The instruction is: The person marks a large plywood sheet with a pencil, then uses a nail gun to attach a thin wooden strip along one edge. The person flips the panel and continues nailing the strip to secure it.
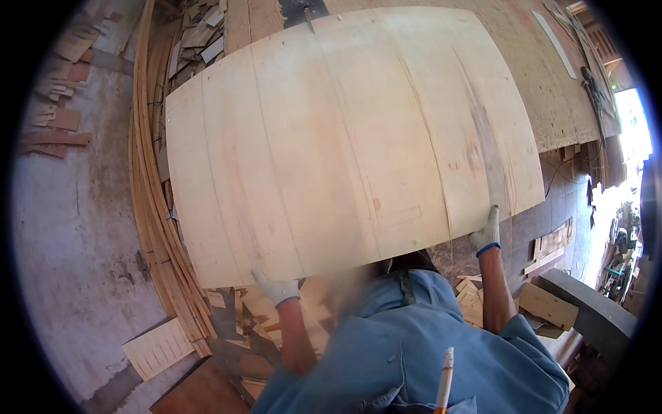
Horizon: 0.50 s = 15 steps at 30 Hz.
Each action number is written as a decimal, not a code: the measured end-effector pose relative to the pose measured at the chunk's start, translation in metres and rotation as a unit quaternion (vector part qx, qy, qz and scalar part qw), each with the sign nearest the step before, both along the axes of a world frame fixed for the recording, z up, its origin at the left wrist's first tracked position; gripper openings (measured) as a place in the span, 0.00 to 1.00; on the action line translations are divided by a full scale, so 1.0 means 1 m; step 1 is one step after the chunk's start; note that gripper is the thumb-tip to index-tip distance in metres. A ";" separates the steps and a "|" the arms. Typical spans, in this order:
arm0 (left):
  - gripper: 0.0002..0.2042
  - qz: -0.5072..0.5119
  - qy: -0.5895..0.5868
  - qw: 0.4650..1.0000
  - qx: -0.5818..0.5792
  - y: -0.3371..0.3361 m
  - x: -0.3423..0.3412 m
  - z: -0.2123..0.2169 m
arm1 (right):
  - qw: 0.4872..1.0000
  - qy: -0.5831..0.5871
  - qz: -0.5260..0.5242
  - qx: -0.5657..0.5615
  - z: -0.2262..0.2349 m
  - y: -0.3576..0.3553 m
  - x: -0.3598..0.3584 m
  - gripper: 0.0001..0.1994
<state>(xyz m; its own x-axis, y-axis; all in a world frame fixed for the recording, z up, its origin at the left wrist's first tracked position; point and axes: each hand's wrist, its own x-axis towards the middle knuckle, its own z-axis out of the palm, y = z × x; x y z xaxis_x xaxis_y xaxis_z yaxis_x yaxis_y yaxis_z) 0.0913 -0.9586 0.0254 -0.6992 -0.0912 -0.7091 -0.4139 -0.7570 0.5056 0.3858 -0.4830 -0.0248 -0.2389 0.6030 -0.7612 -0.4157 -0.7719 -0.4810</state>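
Note:
A large pale plywood sheet (310,152) spreads before me, with several thin dark lines running from its far edge to its near edge and grey-brown stains toward the right. My left hand (277,287), in a white work glove, grips the near edge at the left, fingers partly hidden. Farther right, my right hand (487,233), in a white glove with a blue cuff, clasps the same edge, its thumb on top. At the sheet's far edge a thin dark blade (308,19) sticks up beside a black plate (293,8).
A wooden work table (552,114) extends beyond the sheet at the right. Long wooden strips (148,172) are bundled along the left. Wood offcuts (258,331) litter the floor around me. A grey beam (586,300) lies at the lower right. A cigarette (445,383) shows near the lower edge.

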 end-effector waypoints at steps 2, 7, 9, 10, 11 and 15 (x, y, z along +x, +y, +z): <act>0.31 0.008 -0.002 1.000 0.020 0.006 -0.002 0.004 | 1.000 -0.019 0.007 0.013 -0.002 0.006 -0.003 0.27; 0.32 -0.014 0.039 0.997 0.068 -0.002 0.001 -0.014 | 0.998 -0.057 0.009 0.018 -0.001 0.021 -0.012 0.29; 0.32 -0.012 0.034 0.998 0.055 0.004 0.003 -0.011 | 0.998 -0.055 -0.002 0.011 0.004 0.023 -0.016 0.29; 0.32 -0.010 0.031 0.998 0.061 0.005 0.002 -0.011 | 0.999 -0.052 -0.004 0.008 0.006 0.024 -0.018 0.29; 0.32 -0.007 0.027 0.997 0.066 0.006 0.001 -0.011 | 0.999 -0.050 -0.005 0.004 0.008 0.023 -0.018 0.29; 0.31 0.018 0.016 0.998 0.065 0.014 -0.009 -0.001 | 1.000 -0.008 0.000 0.002 0.005 0.023 -0.019 0.27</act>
